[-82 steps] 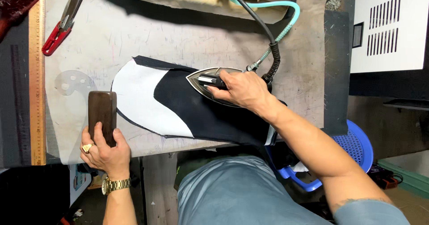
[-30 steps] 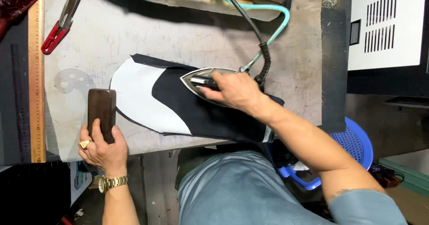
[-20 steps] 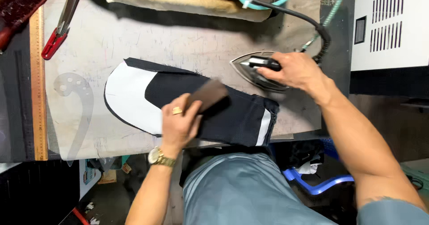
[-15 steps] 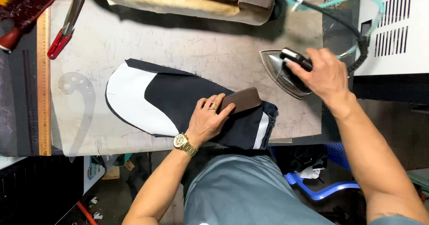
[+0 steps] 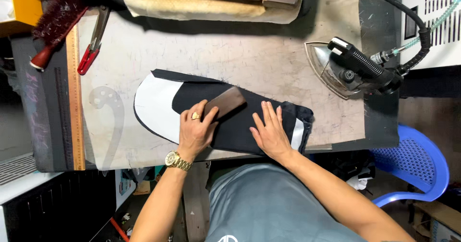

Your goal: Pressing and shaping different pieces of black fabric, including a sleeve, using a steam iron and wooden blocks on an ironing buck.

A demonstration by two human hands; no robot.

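Tailoring workshop: steam iron (image 5: pixel 353 69), ruler (image 5: pixel 74 98), scarred worktable (image 5: pixel 240 54).

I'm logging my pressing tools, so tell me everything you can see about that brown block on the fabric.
The brown block is a small, smooth rectangular slab that looks like wood. It lies flat and slanted on the black fabric piece, near its white curved end. The left hand presses its lower end; the right hand lies flat beside it, apart.

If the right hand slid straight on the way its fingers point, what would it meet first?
The right hand points up across the black fabric. Past the fabric's far edge, bare table follows, then probably the cream padded cushion.
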